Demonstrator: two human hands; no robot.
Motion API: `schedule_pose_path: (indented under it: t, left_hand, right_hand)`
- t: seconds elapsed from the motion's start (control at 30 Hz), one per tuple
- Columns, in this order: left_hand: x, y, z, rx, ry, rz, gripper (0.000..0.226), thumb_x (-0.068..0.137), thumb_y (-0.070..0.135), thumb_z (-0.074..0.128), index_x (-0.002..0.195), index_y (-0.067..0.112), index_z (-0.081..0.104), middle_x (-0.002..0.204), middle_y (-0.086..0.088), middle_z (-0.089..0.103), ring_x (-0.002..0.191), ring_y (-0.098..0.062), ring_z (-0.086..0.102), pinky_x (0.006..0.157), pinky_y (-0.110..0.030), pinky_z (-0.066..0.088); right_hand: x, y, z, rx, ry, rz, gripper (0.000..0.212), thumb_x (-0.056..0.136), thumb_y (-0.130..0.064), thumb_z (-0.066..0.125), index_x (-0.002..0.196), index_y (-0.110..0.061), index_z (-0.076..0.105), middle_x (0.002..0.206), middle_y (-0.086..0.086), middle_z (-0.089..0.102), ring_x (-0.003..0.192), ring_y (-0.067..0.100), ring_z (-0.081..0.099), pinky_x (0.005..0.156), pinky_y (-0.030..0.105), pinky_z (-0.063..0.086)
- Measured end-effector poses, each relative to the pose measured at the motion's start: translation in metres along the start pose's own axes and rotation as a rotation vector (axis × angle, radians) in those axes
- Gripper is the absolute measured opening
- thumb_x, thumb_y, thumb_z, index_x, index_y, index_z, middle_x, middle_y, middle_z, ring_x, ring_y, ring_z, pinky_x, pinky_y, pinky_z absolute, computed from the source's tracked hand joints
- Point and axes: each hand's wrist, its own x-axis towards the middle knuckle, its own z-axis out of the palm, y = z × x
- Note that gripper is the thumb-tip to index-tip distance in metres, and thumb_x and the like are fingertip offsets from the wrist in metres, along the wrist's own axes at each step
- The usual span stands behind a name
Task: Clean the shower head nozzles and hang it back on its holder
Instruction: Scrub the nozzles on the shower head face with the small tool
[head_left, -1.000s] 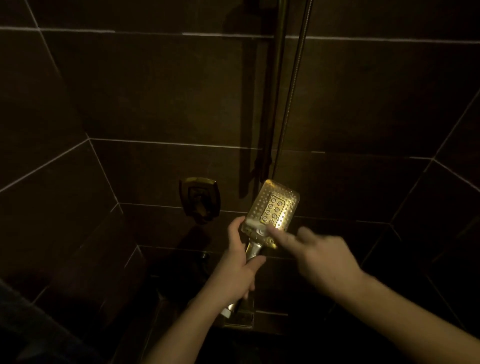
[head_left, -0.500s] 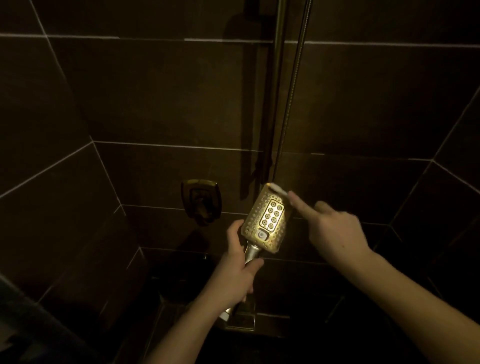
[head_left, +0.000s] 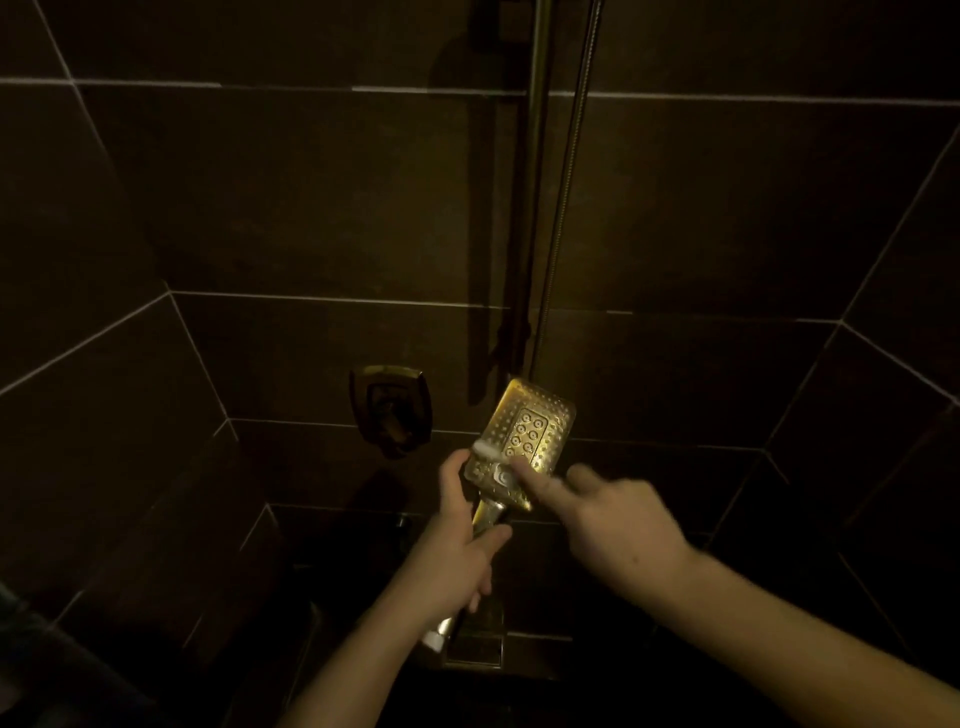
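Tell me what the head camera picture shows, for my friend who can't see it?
The left hand grips the handle of a gold shower head, nozzle face toward the camera, while the right hand rubs a small white brush or swab across its lower edge. Behind them are dark wall tiles, a metal hose and a wall control.

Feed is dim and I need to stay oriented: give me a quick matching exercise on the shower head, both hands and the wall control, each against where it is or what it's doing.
Things:
1. shower head
2. left hand
3. right hand
4. wall control

States:
A. grips the handle below the nozzle face
B. fixed to the tiles, left of the nozzle face, untouched
C. held up off its holder, nozzle face toward the camera
D. a blurred, extended finger at the lower edge of the nozzle face, by a small white thing

Pairs: 1-C, 2-A, 3-D, 4-B
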Motion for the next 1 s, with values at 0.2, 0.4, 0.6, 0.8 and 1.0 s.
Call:
schedule_pose_path:
  t: [0.2,0.4,0.6,0.8,1.0]
  left_hand:
    - [0.0,0.003,-0.002,-0.004,-0.031,-0.005,0.086,0.1,0.011,0.061,0.142,0.061,0.005,0.134,0.003,0.057,0.051,-0.015,0.059,0.042,-0.028,0.046]
    - [0.0,0.003,-0.007,-0.003,-0.057,-0.023,0.084,0.1,0.014,0.06,0.14,0.063,0.005,0.125,-0.005,0.064,0.052,-0.015,0.06,0.043,-0.029,0.047]
    - [0.0,0.017,-0.027,0.084,-0.218,-0.006,0.085,0.099,0.014,0.064,0.131,0.072,0.01,0.132,0.001,0.059,0.054,-0.014,0.06,0.043,-0.028,0.048]
    - [0.004,0.032,-0.053,0.156,-0.361,-0.001,0.088,0.097,0.013,0.066,0.137,0.071,0.014,0.105,-0.005,0.07,0.054,-0.016,0.058,0.042,-0.029,0.047]
    - [0.007,0.039,-0.062,0.159,-0.376,0.026,0.091,0.096,0.011,0.067,0.139,0.072,0.015,0.101,-0.004,0.071,0.055,-0.018,0.061,0.051,-0.037,0.055]
  right_hand:
    - [0.013,0.033,-0.02,-0.086,0.103,0.254,0.074,0.099,-0.02,0.038,0.153,-0.041,-0.008,0.111,0.002,0.058,0.063,0.013,0.055,0.053,0.028,0.046]
    - [-0.017,-0.006,0.003,-0.045,-0.062,-0.053,0.088,0.098,-0.026,0.048,0.147,-0.04,-0.024,0.114,0.007,0.058,0.064,0.017,0.059,0.052,0.031,0.046]
    - [0.007,0.052,-0.026,-0.12,0.08,0.086,0.084,0.101,-0.028,0.034,0.134,-0.051,-0.04,0.107,-0.002,0.054,0.06,0.008,0.05,0.055,0.028,0.053]
    - [0.004,0.051,-0.041,-0.167,-0.17,-0.311,0.075,0.103,-0.03,0.031,0.141,-0.055,-0.028,0.131,0.007,0.055,0.054,0.006,0.04,0.051,0.023,0.039]
    - [0.012,0.054,-0.057,-0.178,-0.097,-0.307,0.071,0.102,-0.033,0.03,0.142,-0.056,-0.025,0.113,0.001,0.055,0.06,0.009,0.047,0.051,0.025,0.039]
